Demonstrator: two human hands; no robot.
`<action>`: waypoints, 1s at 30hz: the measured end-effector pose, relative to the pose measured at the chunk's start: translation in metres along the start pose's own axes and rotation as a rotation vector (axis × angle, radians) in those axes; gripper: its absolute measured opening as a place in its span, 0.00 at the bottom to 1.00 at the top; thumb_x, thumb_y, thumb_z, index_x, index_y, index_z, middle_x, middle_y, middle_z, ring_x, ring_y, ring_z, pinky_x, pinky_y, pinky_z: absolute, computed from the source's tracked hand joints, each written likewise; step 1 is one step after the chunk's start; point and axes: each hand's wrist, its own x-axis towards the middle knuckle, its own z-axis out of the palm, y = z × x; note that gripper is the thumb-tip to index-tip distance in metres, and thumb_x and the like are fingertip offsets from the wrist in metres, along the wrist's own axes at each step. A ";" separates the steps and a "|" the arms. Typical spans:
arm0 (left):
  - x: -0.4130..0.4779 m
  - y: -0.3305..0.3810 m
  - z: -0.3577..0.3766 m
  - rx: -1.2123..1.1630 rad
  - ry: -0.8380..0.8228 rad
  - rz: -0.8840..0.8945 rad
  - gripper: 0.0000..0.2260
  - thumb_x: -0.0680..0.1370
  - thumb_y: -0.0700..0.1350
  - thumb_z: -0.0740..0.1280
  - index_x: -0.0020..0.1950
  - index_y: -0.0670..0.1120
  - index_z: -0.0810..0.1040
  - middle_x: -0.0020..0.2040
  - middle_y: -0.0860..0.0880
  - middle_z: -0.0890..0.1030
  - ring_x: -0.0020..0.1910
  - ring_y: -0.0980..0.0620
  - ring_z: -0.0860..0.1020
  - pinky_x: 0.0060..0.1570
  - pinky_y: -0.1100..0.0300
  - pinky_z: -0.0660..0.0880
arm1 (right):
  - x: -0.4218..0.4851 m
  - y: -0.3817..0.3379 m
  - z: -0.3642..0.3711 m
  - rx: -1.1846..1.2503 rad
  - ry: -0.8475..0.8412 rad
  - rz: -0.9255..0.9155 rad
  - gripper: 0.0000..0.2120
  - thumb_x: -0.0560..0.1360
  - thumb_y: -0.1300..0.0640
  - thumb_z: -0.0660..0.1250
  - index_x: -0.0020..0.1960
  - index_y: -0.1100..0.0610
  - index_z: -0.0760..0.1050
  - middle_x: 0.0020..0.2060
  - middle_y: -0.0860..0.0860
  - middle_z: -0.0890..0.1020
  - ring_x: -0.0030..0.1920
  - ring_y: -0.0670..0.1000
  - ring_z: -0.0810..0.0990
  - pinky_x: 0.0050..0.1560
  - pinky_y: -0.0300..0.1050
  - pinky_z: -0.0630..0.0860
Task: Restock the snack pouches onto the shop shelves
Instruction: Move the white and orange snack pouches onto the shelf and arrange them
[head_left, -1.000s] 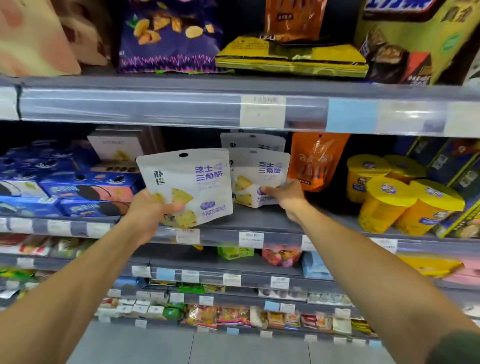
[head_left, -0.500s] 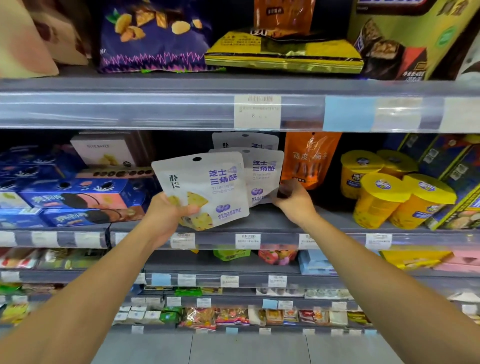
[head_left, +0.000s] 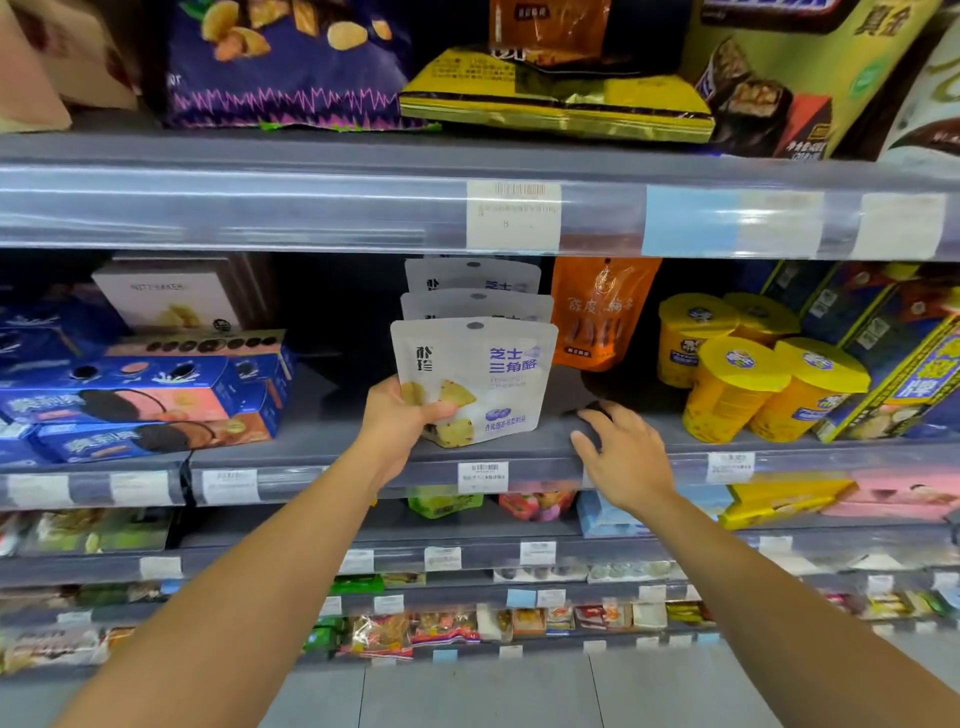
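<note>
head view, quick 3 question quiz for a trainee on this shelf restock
1. True or false: the left hand grips the front white pouch.
2. What stands just right of the white pouches? A. orange pouch B. green bottle C. red tin
3. What does the right hand hold?
Key: 1 true; 2 A; 3 nothing.

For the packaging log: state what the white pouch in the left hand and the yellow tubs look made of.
The white pouch: likely matte plastic film, by its soft sheen, sealed edges and punched hole. The yellow tubs: card or plastic, cannot tell; smooth, glossy lids.
</note>
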 end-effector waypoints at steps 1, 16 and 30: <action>0.001 -0.001 0.000 -0.008 0.010 -0.004 0.20 0.67 0.28 0.75 0.56 0.43 0.80 0.47 0.50 0.84 0.46 0.52 0.83 0.37 0.65 0.79 | 0.000 0.000 0.000 0.002 -0.001 0.002 0.25 0.77 0.41 0.52 0.68 0.51 0.73 0.67 0.52 0.73 0.68 0.56 0.69 0.67 0.54 0.65; -0.007 -0.001 -0.005 0.076 -0.017 -0.026 0.23 0.64 0.31 0.78 0.56 0.44 0.79 0.51 0.47 0.85 0.52 0.47 0.83 0.49 0.53 0.80 | 0.000 -0.003 -0.003 -0.009 -0.045 0.021 0.22 0.80 0.44 0.57 0.70 0.50 0.70 0.70 0.51 0.70 0.70 0.54 0.67 0.69 0.53 0.63; -0.096 0.043 -0.024 0.513 0.103 0.044 0.23 0.74 0.44 0.74 0.67 0.46 0.72 0.64 0.43 0.76 0.59 0.46 0.76 0.57 0.52 0.73 | -0.036 -0.015 -0.076 0.112 -0.163 0.016 0.26 0.77 0.46 0.63 0.72 0.55 0.66 0.68 0.55 0.68 0.69 0.56 0.66 0.69 0.49 0.65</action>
